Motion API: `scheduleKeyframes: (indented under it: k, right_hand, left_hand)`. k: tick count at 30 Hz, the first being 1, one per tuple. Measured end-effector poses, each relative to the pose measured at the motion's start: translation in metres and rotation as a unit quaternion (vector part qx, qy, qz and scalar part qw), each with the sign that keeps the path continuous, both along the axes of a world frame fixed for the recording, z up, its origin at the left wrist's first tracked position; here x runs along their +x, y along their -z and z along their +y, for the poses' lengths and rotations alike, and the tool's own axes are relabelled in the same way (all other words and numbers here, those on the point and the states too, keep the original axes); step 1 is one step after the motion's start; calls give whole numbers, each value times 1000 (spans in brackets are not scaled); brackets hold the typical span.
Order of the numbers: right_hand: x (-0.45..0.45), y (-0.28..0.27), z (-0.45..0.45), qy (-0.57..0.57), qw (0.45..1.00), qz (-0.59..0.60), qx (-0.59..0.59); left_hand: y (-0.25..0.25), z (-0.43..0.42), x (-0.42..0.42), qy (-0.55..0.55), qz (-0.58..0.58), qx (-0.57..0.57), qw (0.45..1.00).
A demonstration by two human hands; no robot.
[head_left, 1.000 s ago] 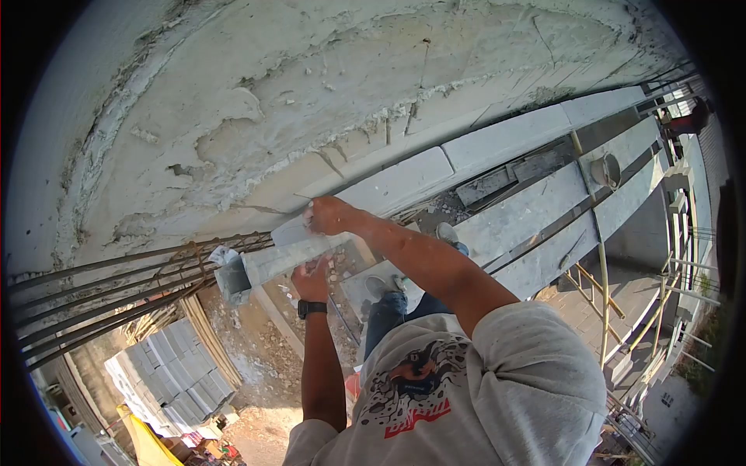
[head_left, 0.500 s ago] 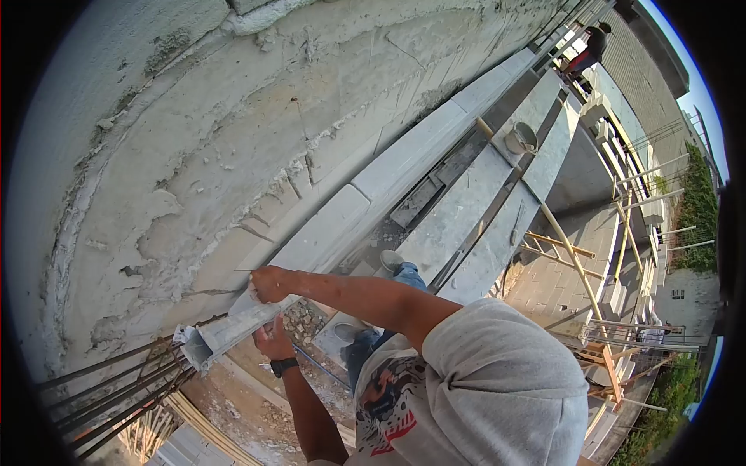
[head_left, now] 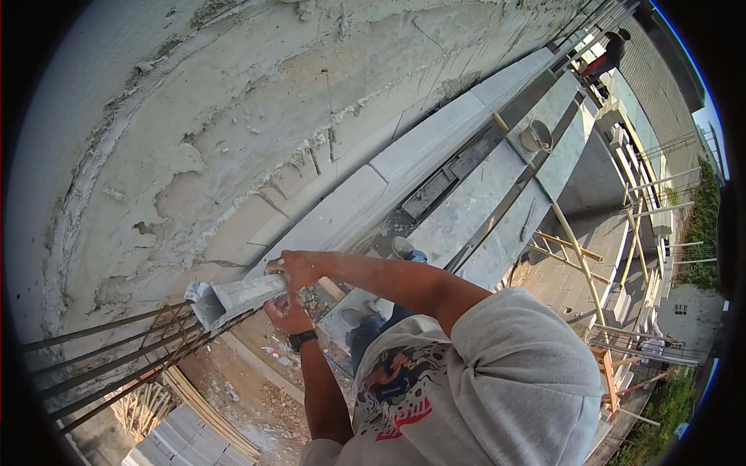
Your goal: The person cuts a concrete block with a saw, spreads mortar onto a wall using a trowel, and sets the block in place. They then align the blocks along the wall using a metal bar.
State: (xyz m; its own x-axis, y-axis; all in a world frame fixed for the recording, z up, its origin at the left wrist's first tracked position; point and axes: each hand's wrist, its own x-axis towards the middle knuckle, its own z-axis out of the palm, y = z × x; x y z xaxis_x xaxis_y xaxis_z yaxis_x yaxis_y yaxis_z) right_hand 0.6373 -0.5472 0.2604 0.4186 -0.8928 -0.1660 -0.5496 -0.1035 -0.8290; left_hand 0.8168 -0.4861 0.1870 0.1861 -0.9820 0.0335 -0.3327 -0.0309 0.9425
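A grey, mortar-smeared hollow tube (head_left: 241,298) with a boxy, flared mouth points left, beside the wall and over the rebar ends. My right hand (head_left: 298,269) has its fingers curled at the tube's near end. Just below it, my left hand (head_left: 287,314), with a dark watch on the wrist, is closed against the same end from underneath. The two hands nearly touch, and they hide where the tube ends. A pale block course (head_left: 334,206) runs along the wall past my right hand.
Rough plastered wall (head_left: 233,147) stands alongside. Dark rebars (head_left: 116,342) stick out at lower left. Scaffold planks (head_left: 474,210) carry a bucket (head_left: 536,137), with gaps between them. Stacked blocks (head_left: 186,439) lie below. Another person (head_left: 610,54) is at the far end.
The view has shifted, so the scene sits higher and further right. My right hand has moved down along the tube's near end, closer to my left hand. The tube's angle looks slightly flatter.
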Motion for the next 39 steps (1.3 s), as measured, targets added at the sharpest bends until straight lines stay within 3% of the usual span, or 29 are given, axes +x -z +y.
scheduleKeyframes:
  k: [4,6,8,10,13,14,17,21,28,36,39]
  right_hand:
    - [11,17,13,47,992,-66,-95]
    - [18,15,21,52,990,-89,-94]
    - [19,-2,40,107,986,-94,-84]
    - [27,-17,54,150,975,-135,-88]
    - [36,4,62,195,969,-67,-138]
    - [35,-7,64,191,971,-72,-122]
    - [38,22,66,219,961,-78,-148]
    - [46,3,74,266,946,-36,-183]
    - [38,-8,85,239,968,70,-15]
    - [48,15,92,338,939,-41,-51]
    - [48,4,90,340,939,-43,2]
  left_hand:
    - [-8,-2,-2,27,-86,-126,988]
    - [-21,-2,-2,61,-128,-168,976]
    - [-8,-3,-3,28,-218,-224,949]
    - [-24,-3,-9,24,-170,-252,952]
    - [-33,-3,-11,38,-145,-204,967]
    - [-48,-5,-6,95,-245,-258,930]
    - [-19,-5,-3,40,-153,-224,962]
    - [-10,-8,4,74,-161,-222,959]
    - [-2,-7,6,61,-141,-194,969]
    - [6,0,-1,30,-65,-132,989]
    - [4,-1,3,30,-155,-166,973]
